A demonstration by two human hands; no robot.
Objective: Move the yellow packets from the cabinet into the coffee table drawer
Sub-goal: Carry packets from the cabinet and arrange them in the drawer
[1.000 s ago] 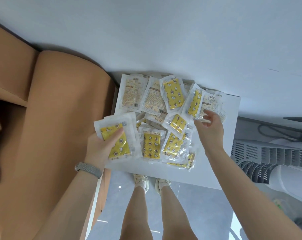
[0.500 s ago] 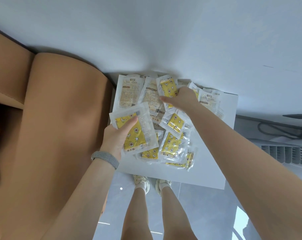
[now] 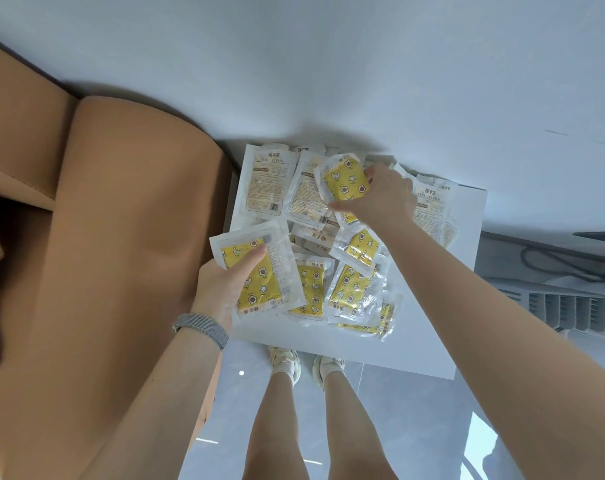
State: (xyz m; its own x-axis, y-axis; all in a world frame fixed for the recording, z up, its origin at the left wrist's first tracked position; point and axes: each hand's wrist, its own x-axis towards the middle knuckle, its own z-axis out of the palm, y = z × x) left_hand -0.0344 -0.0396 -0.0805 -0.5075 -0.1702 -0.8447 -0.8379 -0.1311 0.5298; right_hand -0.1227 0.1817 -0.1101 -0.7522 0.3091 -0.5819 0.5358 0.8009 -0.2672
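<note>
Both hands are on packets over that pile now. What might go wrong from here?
1. The left hand holds its packets by thumb and palm only; adding more may make the slick wrappers slide out.
2. The right hand crumples its packet; lifting may drag neighbours.
3. The front packets lie near the cabinet edge; a nudge may drop them.

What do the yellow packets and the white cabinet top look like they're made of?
Yellow packets: apparently thin clear plastic film over a yellow printed pouch; it glints and crinkles, as in the one the right hand grips. Cabinet top: smooth matte white, possibly laminate or painted board.
</note>
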